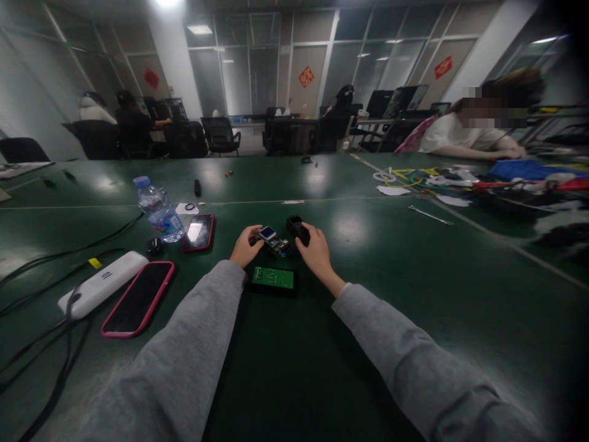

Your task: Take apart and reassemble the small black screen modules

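My left hand (246, 247) pinches the left end of a small circuit board (278, 247) that carries a little screen (267, 232). Just to the right, my right hand (316, 250) has its thumb and fingers closed on a small black plastic case (294, 226). The board and this case are apart, with a narrow gap between them. Nearer to me, a green circuit board (273, 278) lies in a black housing (296, 286) on the dark green table (368, 368). Part of the black case is hidden behind my right fingers.
To the left are a water bottle (161, 212), a red-edged phone (199, 232), a pink-cased phone (138, 299), a white power strip (105, 282) and black cables. A wrench (430, 215) and tangled wires (409, 178) lie at right. Beyond them, a person (453, 138) leans on the table.
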Tool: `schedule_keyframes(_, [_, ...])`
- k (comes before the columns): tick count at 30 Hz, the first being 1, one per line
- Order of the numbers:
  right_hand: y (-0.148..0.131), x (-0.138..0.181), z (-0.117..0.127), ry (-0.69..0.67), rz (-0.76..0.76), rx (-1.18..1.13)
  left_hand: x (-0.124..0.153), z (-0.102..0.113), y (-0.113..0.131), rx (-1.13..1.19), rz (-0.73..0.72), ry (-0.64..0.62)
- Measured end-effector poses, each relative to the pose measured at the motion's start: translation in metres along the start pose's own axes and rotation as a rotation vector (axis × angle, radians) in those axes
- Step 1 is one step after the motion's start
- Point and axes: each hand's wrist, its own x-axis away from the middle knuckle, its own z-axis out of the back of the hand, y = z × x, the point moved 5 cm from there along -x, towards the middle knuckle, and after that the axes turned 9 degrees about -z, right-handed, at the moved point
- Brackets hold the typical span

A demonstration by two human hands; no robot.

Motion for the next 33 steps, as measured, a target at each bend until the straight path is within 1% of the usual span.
schedule_keyframes(2, [-0.005, 0.0, 0.004, 0.04, 0.021, 0.006, 0.0, 0.0, 0.001, -0.007, -0.001, -0.004])
schedule_keyframes(4, [-0.014, 0.001, 0.011, 0.101, 0.072, -0.002, 0.0, 0.0, 0.001, -0.015, -0.01, -0.012])
schedule_keyframes(5, [-0.02, 0.002, 0.014, 0.12, 0.113, -0.012, 0.0, 0.0, 0.001, -0.021, -0.016, -0.017])
schedule_keyframes(7, [-0.033, 0.007, 0.019, 0.115, 0.214, -0.04, 0.0, 0.0, 0.001, -0.04, -0.028, -0.023])
schedule_keyframes(9, [-0.045, 0.012, 0.02, 0.059, 0.316, -0.054, -0.001, 0.001, -0.001, -0.067, -0.028, -0.006])
schedule_keyframes(13, [-0.058, 0.021, 0.013, -0.119, 0.46, 0.014, -0.001, 0.007, -0.004, -0.136, -0.021, 0.078])
schedule_keyframes(15, [-0.059, 0.023, 0.008, -0.2, 0.495, 0.038, -0.001, 0.006, -0.003, -0.12, -0.03, 0.057])
schedule_keyframes(18, [-0.057, 0.023, 0.004, -0.257, 0.515, 0.02, -0.001, 0.002, -0.003, -0.029, -0.017, -0.01])
schedule_keyframes(22, [-0.052, 0.021, -0.002, -0.283, 0.537, -0.003, -0.001, 0.001, -0.003, 0.061, 0.023, 0.026])
schedule_keyframes(27, [-0.05, 0.023, -0.008, -0.304, 0.557, 0.037, 0.0, -0.003, 0.002, 0.06, 0.006, -0.005])
schedule_keyframes(30, [-0.054, 0.025, -0.002, -0.251, 0.561, 0.039, 0.001, -0.004, 0.007, 0.014, -0.023, -0.027])
schedule_keyframes(33, [-0.053, 0.02, 0.009, -0.105, 0.463, 0.052, 0.001, -0.004, 0.009, -0.029, -0.062, -0.055])
